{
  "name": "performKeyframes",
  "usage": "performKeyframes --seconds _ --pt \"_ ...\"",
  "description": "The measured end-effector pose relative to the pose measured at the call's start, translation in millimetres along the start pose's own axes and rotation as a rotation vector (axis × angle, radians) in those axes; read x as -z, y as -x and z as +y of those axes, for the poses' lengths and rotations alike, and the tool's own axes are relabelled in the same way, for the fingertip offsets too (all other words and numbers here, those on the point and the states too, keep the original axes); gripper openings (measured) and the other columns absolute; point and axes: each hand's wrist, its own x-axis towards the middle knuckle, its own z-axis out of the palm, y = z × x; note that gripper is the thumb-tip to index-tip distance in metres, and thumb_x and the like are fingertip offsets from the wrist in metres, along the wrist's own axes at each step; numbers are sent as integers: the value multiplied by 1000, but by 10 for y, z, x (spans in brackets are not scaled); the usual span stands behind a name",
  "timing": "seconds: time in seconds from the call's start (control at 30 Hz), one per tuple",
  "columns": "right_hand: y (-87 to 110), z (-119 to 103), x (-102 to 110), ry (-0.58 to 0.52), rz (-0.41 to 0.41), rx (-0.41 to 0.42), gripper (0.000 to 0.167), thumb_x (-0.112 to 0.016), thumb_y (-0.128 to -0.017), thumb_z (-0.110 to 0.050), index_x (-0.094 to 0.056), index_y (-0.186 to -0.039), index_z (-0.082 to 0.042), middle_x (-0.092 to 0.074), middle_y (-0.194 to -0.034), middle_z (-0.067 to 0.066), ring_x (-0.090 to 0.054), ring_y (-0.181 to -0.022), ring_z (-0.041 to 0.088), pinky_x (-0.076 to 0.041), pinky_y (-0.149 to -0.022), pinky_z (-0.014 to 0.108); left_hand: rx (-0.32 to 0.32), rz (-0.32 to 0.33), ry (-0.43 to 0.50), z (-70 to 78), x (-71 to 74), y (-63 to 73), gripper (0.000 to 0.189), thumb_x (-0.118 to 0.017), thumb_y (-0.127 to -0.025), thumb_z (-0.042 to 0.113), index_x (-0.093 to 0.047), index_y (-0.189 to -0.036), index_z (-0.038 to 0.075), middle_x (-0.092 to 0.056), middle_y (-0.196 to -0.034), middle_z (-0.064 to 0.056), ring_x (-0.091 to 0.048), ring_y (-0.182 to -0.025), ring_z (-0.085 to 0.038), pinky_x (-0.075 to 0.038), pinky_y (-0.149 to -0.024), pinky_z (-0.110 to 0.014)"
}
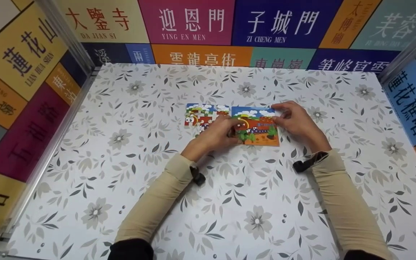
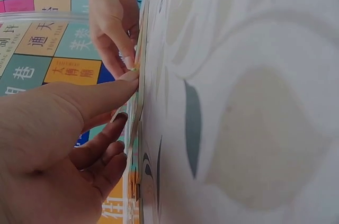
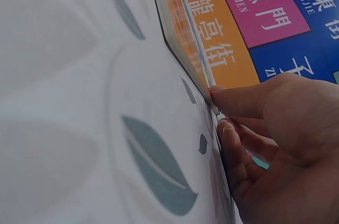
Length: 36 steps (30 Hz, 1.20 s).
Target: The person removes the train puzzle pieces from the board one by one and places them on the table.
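A picture board (image 1: 258,139) with a cartoon red train, blue sky and orange ground lies on the table near the middle. My left hand (image 1: 217,135) holds its left edge, with a finger reaching over the picture; in the left wrist view the left thumb (image 2: 116,89) touches the board's edge. At the upper right edge, my right hand (image 1: 296,121) grips the board between thumb and fingers, as the right wrist view also shows at the thumb (image 3: 238,99). Just left of the board lies a jigsaw puzzle (image 1: 202,113) of the same kind of scene, with white gaps; my left hand hides part of it.
The table (image 1: 121,187) has a white covering with grey flowers and leaves. Colourful panels (image 1: 190,21) with large characters stand along the back and both sides. Each wrist carries a small black camera (image 1: 198,177).
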Motion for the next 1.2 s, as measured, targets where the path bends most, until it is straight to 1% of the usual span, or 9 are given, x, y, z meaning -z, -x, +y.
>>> performKeyframes --seconds 0.17,0.3,0.47,0.57,0.67,0.8,0.93,1.1,1.2 --pt "3 -3 2 6 5 5 47 -71 -107 -21 -62 -152 -13 -55 -149 14 -58 -114 28 -47 -91 33 -16 13 -72 -28 25 32 61 -83 -98 30 -63 -153 15 -65 -133 -11 -56 -125 -28 -48 -107 -44" --pt "6 -1 7 17 12 28 47 -71 -106 -19 -62 -152 -10 -55 -147 16 -59 -112 28 -47 -88 30 -27 34 -88 -59 69 59 60 -84 -97 32 -65 -151 14 -67 -138 -11 -57 -131 -29 -48 -112 -45" --pt "1 -6 -2 17 13 9 48 -71 -106 -19 -62 -152 -11 -54 -149 15 -59 -114 29 -47 -91 33 -62 72 -94 -170 165 129 58 -82 -98 31 -65 -150 13 -68 -143 -9 -58 -137 -30 -48 -117 -45" --pt "-5 -7 -7 15 8 0 49 -71 -106 -20 -61 -153 -12 -52 -152 15 -59 -116 29 -47 -93 36 -82 104 -69 -277 253 204 55 -82 -99 28 -66 -149 11 -70 -140 -10 -62 -133 -30 -50 -114 -45" --pt "-7 1 -3 7 6 -6 49 -70 -106 -20 -61 -154 -13 -52 -153 15 -58 -117 29 -47 -95 37 -88 134 -20 -388 356 294 55 -82 -98 24 -65 -150 11 -73 -131 -11 -66 -119 -28 -55 -102 -44" --pt "-5 1 6 -1 6 -19 49 -70 -107 -20 -60 -154 -15 -52 -153 14 -57 -117 29 -47 -95 38 -60 151 18 -522 484 428 58 -83 -98 24 -65 -151 13 -73 -123 -11 -67 -109 -30 -56 -92 -45" --pt "4 -4 6 -8 4 -37 49 -70 -107 -20 -60 -154 -16 -51 -152 14 -57 -117 28 -47 -94 38 0 159 4 -622 573 554 59 -85 -96 30 -66 -148 9 -75 -127 -9 -67 -116 -28 -56 -99 -44" --pt "9 -12 1 -26 5 -64 49 -70 -106 -20 -60 -154 -18 -51 -149 14 -56 -116 27 -47 -92 37 43 152 -5 -732 667 687 60 -87 -94 34 -69 -146 10 -76 -127 -7 -68 -113 -27 -56 -98 -44" --pt "9 -4 1 -9 10 -18 48 -71 -106 -20 -61 -153 -15 -53 -148 15 -58 -113 27 -48 -89 31 60 142 7 -796 706 771 60 -89 -92 31 -70 -145 9 -77 -123 -6 -69 -110 -27 -56 -98 -43"
